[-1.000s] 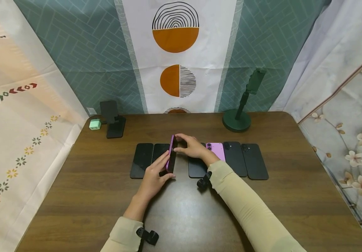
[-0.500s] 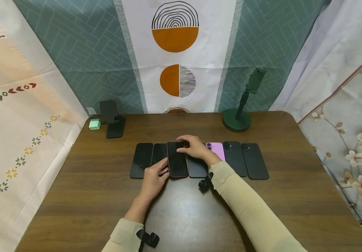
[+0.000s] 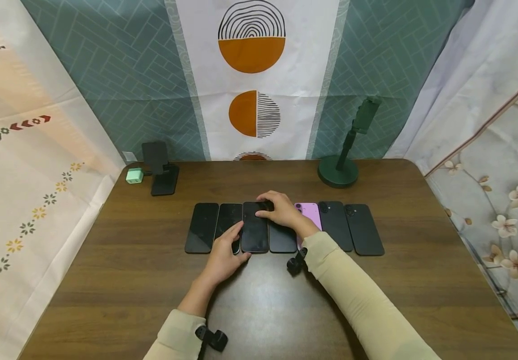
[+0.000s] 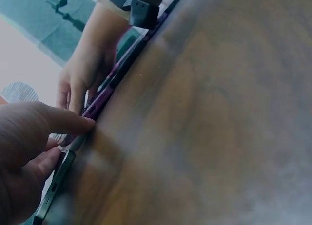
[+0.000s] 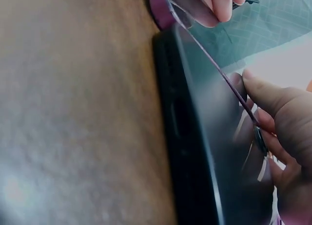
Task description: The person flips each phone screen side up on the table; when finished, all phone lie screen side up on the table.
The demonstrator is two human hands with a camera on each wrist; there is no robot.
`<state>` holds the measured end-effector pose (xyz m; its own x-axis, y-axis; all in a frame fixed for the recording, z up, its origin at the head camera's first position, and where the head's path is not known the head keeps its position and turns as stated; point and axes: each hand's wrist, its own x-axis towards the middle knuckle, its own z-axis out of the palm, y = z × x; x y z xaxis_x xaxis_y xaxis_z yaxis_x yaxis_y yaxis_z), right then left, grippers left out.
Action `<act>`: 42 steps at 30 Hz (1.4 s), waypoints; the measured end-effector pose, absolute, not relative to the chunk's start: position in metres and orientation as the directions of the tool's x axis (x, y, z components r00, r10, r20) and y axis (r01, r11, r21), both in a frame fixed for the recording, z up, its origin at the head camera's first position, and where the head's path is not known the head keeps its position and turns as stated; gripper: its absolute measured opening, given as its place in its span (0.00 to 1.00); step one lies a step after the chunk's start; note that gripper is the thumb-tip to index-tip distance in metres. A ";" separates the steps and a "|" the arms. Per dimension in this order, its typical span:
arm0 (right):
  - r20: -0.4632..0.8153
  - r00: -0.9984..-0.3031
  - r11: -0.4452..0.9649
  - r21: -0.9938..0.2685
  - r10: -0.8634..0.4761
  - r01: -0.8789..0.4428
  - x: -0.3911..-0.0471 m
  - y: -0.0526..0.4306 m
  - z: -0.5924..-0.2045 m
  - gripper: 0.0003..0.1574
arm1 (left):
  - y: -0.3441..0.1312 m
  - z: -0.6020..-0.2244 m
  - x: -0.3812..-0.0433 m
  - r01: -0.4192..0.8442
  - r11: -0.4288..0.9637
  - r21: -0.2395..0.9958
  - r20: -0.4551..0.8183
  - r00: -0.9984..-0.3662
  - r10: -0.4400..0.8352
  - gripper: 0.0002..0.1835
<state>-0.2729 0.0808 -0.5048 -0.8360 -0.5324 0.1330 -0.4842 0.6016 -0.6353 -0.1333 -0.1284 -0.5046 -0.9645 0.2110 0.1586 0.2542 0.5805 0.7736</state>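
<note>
A purple-edged phone point(image 3: 255, 232) lies screen up, third from the left in a row of phones. My right hand point(image 3: 282, 209) grips its upper right part, thumb on the screen side and fingers curled at the far edge. In the right wrist view, that hand point(image 5: 292, 122) is at the thin purple rim. My left hand point(image 3: 223, 257) has fairly straight fingers at the left side and the thumb at the near edge. The left wrist view shows the thumb point(image 4: 73, 121) touching the purple bottom edge. A screen-up phone point(image 3: 229, 216) lies left of it, partly covered by my left hand.
Leftmost lies a black phone point(image 3: 201, 227). To the right are a dark phone point(image 3: 283, 241), a lilac phone point(image 3: 309, 212) and two black phones point(image 3: 336, 227) back up. A black stand point(image 3: 164, 172), mint charger point(image 3: 134, 175) and green stand point(image 3: 339, 171) stand at the back.
The purple-edged phone was tilted on its side a second ago and was laid flat. It has since shifted slightly right, and my left thumb has come to its near edge.
</note>
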 end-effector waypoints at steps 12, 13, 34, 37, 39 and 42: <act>0.155 -0.838 0.573 -0.663 -0.523 -0.481 -0.269 0.101 -0.499 0.28 | -0.122 -0.501 -0.131 0.302 0.642 0.704 0.181 -0.951 0.249 0.44; 0.153 -0.844 0.570 -0.674 -0.514 -0.470 -0.269 0.106 -0.498 0.28 | -0.120 -0.501 -0.130 0.315 0.644 0.697 0.197 -0.948 0.251 0.43; 0.099 -0.846 0.596 -0.667 -0.524 -0.447 -0.252 0.166 -0.497 0.35 | -0.059 -0.508 -0.146 0.415 0.665 0.621 0.156 -0.897 0.414 0.40; 0.097 -0.827 0.596 -0.647 -0.554 -0.476 -0.252 0.169 -0.499 0.33 | -0.056 -0.509 -0.148 0.423 0.685 0.593 0.154 -0.895 0.419 0.43; 0.092 -0.817 0.600 -0.633 -0.570 -0.490 -0.252 0.170 -0.499 0.33 | -0.054 -0.509 -0.149 0.432 0.691 0.580 0.165 -0.893 0.420 0.45; 0.073 -0.815 0.611 -0.624 -0.575 -0.487 -0.252 0.170 -0.499 0.34 | -0.053 -0.509 -0.150 0.442 0.695 0.567 0.183 -0.890 0.417 0.46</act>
<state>-0.2522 0.1698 -0.4988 -0.8146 -0.5754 0.0730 -0.4874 0.6110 -0.6238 -0.1501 -0.0534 -0.5092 -0.8902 0.4172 0.1828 0.4422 0.6951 0.5668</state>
